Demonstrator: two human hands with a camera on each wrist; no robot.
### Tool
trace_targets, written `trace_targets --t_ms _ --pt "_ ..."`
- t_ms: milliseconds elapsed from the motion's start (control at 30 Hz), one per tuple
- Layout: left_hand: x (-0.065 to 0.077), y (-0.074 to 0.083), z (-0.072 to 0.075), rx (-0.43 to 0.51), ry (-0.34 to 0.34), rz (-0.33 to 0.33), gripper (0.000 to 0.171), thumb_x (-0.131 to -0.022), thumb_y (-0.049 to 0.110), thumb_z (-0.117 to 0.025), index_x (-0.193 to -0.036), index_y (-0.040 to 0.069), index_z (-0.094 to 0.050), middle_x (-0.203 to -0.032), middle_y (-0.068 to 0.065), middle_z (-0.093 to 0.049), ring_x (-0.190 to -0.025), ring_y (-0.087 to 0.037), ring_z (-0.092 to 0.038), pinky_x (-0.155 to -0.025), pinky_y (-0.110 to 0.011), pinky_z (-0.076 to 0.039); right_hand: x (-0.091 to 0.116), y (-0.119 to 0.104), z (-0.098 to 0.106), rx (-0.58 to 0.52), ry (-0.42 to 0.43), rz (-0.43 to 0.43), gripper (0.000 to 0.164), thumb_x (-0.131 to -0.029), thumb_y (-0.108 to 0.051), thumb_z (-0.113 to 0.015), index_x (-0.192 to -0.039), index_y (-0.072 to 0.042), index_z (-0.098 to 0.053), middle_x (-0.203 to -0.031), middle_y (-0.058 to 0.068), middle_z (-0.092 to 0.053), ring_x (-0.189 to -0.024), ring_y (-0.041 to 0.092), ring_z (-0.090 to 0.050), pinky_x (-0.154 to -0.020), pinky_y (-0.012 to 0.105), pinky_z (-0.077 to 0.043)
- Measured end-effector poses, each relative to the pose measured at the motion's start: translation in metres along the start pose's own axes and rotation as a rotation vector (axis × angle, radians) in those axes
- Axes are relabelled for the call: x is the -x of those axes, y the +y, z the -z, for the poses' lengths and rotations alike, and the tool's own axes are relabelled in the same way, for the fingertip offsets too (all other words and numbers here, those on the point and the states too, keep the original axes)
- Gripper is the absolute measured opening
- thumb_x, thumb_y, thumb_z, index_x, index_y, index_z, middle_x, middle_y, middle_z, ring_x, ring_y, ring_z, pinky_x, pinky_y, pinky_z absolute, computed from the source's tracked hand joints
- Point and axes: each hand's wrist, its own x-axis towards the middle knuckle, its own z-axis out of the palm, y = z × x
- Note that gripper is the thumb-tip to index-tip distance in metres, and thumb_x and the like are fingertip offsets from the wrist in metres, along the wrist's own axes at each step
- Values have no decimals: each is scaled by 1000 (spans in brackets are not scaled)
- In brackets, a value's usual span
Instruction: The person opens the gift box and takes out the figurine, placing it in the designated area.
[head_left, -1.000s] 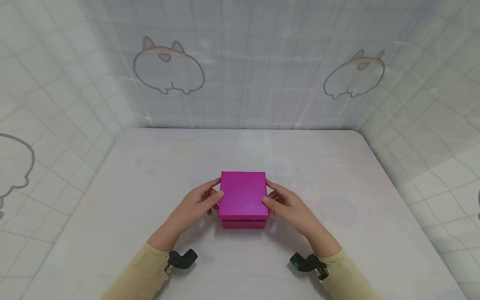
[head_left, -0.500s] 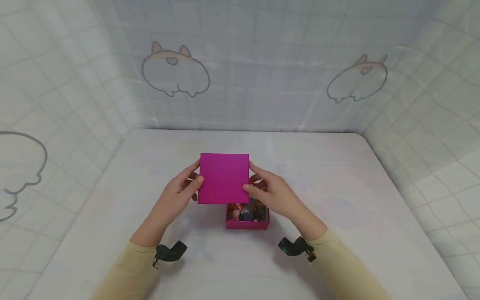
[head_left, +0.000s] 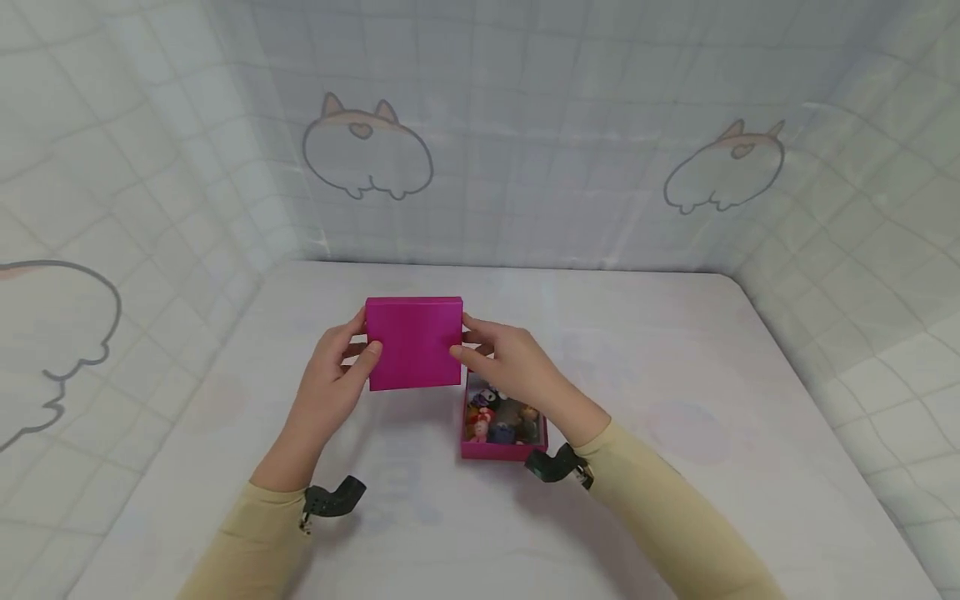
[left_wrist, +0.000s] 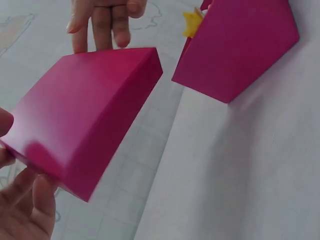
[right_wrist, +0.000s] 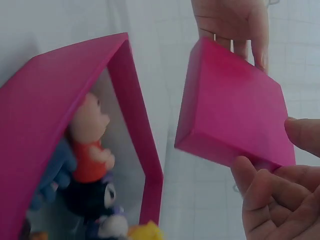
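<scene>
A square magenta box lid (head_left: 416, 346) is held up off the table, tilted with its top toward the head camera. My left hand (head_left: 330, 379) grips its left side, thumb on the top face and fingers along the edge. At the opposite side my right hand (head_left: 517, 362) pinches the lid the same way. Below and right of the lid stands the magenta box (head_left: 498, 452), uncovered, partly hidden by the right hand. Small toy figures (head_left: 498, 421) fill it. In the right wrist view one figure (right_wrist: 90, 160) wears red, and a yellow piece (right_wrist: 145, 231) sits near the rim.
The box stands on a pale tabletop (head_left: 637, 517). Light curtains with a grid print (head_left: 517, 150) and animal drawings enclose the back and both sides. A dark wrist camera mount (head_left: 555, 463) on the right arm overlaps the box's front corner in the head view.
Both hands have lifted the lid off the box and carried it left and away, tilting it up. The toy figures inside now show. The box stays on the table.
</scene>
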Motion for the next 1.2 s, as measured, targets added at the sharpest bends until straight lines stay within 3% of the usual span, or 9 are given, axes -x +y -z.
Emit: trace_targets --t_ms 133,233,367,500,600,833,1067,1200 --pt "1 -5 3 -55 108 36 54 -101 36 -55 -150 18 -44 -137 -7 -49 -118 -27 -55 -84 -42 -53 -10 -3 -8 -30 18 -27 56 -97 -45 -60 -143 -14 -54 -122 -4 -67 -101 7 -64 -80 26 -56" --pt "3 -9 7 -71 174 60 53 -99 42 -56 -146 17 -51 -133 -4 -53 -116 -23 -58 -79 -30 -56 -18 -4 -15 -69 40 -56 50 -97 -49 -58 -132 -14 -64 -109 -7 -71 -96 5 -66 -81 28 -56" --pt "6 -14 13 -45 236 84 52 -98 45 -58 -139 14 -58 -126 -3 -59 -109 -20 -63 -70 -14 -54 -25 -7 -28 -121 66 -86 49 -96 -55 -57 -121 -16 -71 -94 -4 -74 -80 7 -67 -70 30 -57" --pt "9 -19 20 -38 288 124 52 -96 49 -59 -130 10 -64 -119 -3 -65 -101 -18 -66 -69 -13 -54 -29 -11 -39 -147 95 -106 47 -94 -57 -58 -111 -16 -76 -88 -1 -74 -66 10 -67 -59 32 -57" --pt "12 -22 25 -61 314 150 52 -95 51 -59 -126 10 -67 -114 -2 -68 -94 -15 -67 -68 -14 -53 -31 -15 -47 -148 118 -121 45 -94 -55 -60 -107 -16 -78 -86 0 -75 -62 10 -67 -58 33 -56" --pt "24 -31 36 -94 316 189 48 -95 50 -61 -125 13 -69 -114 -1 -70 -84 -6 -67 -67 -12 -51 -26 -24 -70 -185 123 -162 37 -92 -51 -65 -107 -19 -79 -80 -6 -73 -60 13 -65 -59 32 -55" --pt "43 -44 48 -133 265 257 46 -96 46 -61 -127 13 -69 -118 -2 -69 -108 -14 -61 -75 -12 -48 -14 -32 -101 -247 170 -130 23 -93 -34 -71 -104 -16 -80 -68 -12 -69 -59 17 -68 -43 27 -46" --pt "56 -51 55 -135 248 319 46 -95 45 -64 -128 14 -68 -123 -4 -68 -107 -13 -59 -74 -11 -48 -6 -33 -125 -262 206 -124 24 -92 -31 -72 -108 -14 -79 -69 -12 -69 -53 18 -67 -38 24 -36"
